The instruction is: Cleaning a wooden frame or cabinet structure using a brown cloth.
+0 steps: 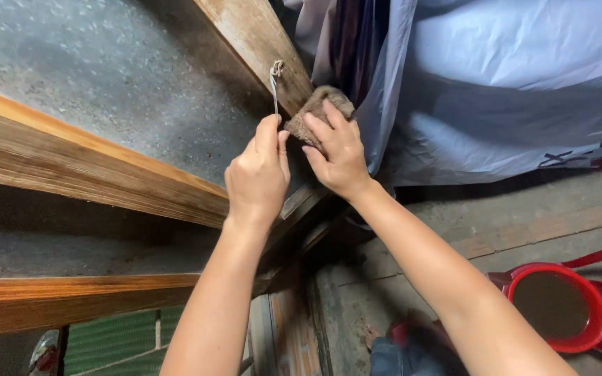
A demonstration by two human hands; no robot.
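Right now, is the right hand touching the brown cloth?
Touching. The head view shows the right hand with fingers pressed over the brown cloth against the wooden post.

No packages, labels, signs or screens show anywhere in this view.
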